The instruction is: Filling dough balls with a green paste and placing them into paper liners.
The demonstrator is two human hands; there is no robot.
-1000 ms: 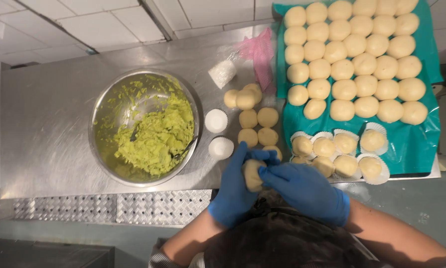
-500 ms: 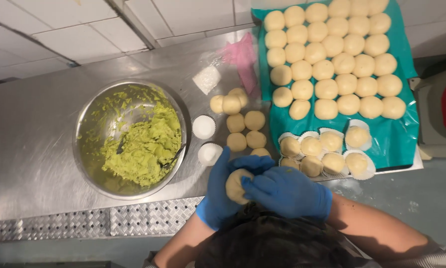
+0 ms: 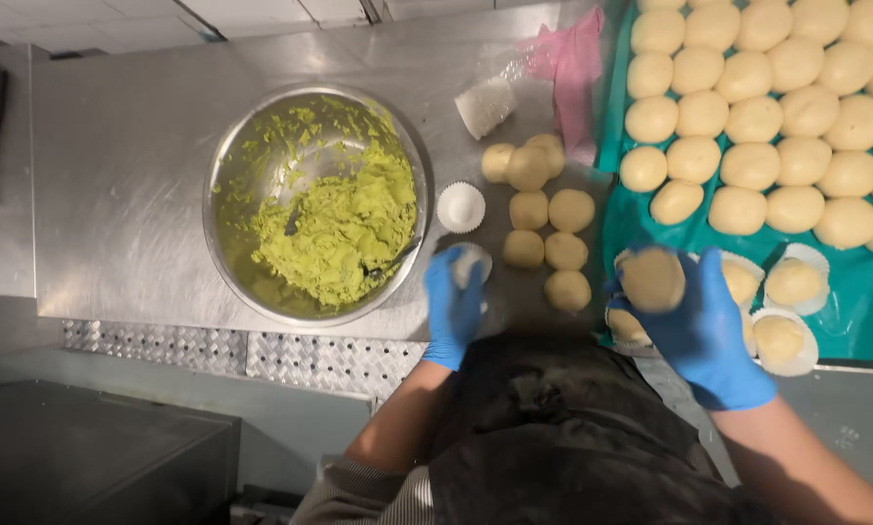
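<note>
While both hands wear blue gloves, each is occupied separately. Right hand (image 3: 694,321): palm up, fingers curled loosely round a rounded dough ball (image 3: 652,279), which sits in the palm and against the fingertips, above the near edge of the teal mat (image 3: 859,321). Grip is closed on the ball; the ball is clear of the mat surface as far as can be judged, though motion blur softens the outline.

Left hand (image 3: 454,303): fingers pinched on a white paper cup (image 3: 470,262), at the steel table (image 3: 116,185) just right of the metal bowl (image 3: 225,185). The cup lies under the fingertips, partly hidden by them; whether it is lifted or resting on the table cannot be told.

Hands are well apart, left by the bowl, right by the mat.

Surroundings:
- Bowl holds green paste (image 3: 344,228), heaped to its right side, smears up the walls.
- A second empty paper cup (image 3: 461,206) stands just beside the bowl's rim, above the left hand.
- Loose dough pieces (image 3: 545,219) lie in a cluster on the table between the hands.
- Mat carries rows of plain dough balls (image 3: 748,107); along its near edge, several filled balls sit in paper cups (image 3: 794,284), just right of the right hand.
- Pink bag (image 3: 573,58) at the mat's far left corner.
</note>
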